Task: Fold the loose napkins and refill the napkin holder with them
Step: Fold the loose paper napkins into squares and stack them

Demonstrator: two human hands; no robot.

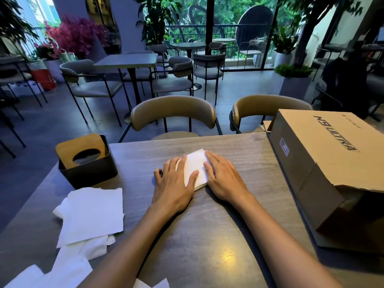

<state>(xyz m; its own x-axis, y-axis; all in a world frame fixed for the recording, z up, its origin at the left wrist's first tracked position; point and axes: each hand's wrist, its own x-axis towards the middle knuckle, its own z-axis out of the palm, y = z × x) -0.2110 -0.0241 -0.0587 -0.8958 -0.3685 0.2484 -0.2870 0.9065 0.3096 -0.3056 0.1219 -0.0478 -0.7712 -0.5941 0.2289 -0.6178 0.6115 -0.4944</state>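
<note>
both hands lie flat, no grip closed: left hand (173, 183) and right hand (223, 179) press a folded napkin (196, 170) at mid-frame on the table (239, 215); creasing seems underway. next likely carry it to the napkin holder (87, 163), upper left; loose napkins (93, 213) wait lower left.

White folded napkin (196, 170) flat mid-table, loose napkins (91, 215) left, dark holder (87, 163) behind

Daylight pours in through the far windows (228, 28). A warm glare spot sits on the table (228, 254). Edges bow and blur
</note>
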